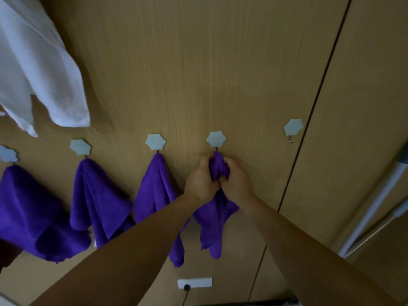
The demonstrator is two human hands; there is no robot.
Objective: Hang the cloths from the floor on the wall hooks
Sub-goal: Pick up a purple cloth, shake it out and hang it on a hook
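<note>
A row of pale flower-shaped hooks runs across the wooden wall. Purple cloths hang from the far-left hook (7,153), the second hook (80,147) and the third hook (155,141). My left hand (201,180) and my right hand (235,178) both grip the bunched top of another purple cloth (213,219) just under the fourth hook (216,139). The cloth's tip reaches the hook's stem; whether it is caught on it I cannot tell. The fifth hook (293,128) on the right is bare.
A white cloth (37,69) hangs at the upper left. A dark seam (315,102) splits the wall panels right of the hooks. A white socket (194,283) with a black plug sits low on the wall. Pale poles (375,206) lean at the right edge.
</note>
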